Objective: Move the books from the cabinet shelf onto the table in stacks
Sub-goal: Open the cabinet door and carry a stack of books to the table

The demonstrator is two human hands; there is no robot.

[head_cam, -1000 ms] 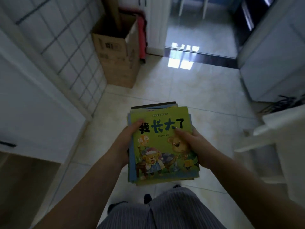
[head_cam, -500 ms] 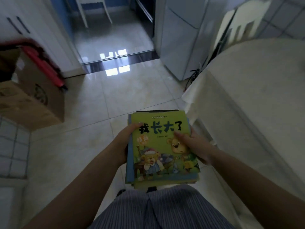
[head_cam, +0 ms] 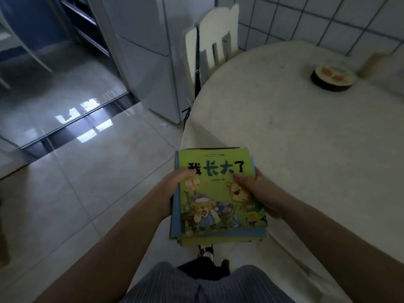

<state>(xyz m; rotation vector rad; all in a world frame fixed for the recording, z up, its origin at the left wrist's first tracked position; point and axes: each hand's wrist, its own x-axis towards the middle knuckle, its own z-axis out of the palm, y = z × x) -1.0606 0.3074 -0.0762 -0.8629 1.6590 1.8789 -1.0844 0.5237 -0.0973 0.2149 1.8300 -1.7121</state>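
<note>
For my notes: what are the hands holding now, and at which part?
Both hands hold one stack of books. The left hand grips its left edge, the right hand its right edge, thumbs on the green top cover.

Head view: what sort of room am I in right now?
Probably a home dining area or kitchen: a round table under a pale cloth, a cream plastic chair pushed up to it, white wall tiles behind, and a glossy tiled floor.
</note>
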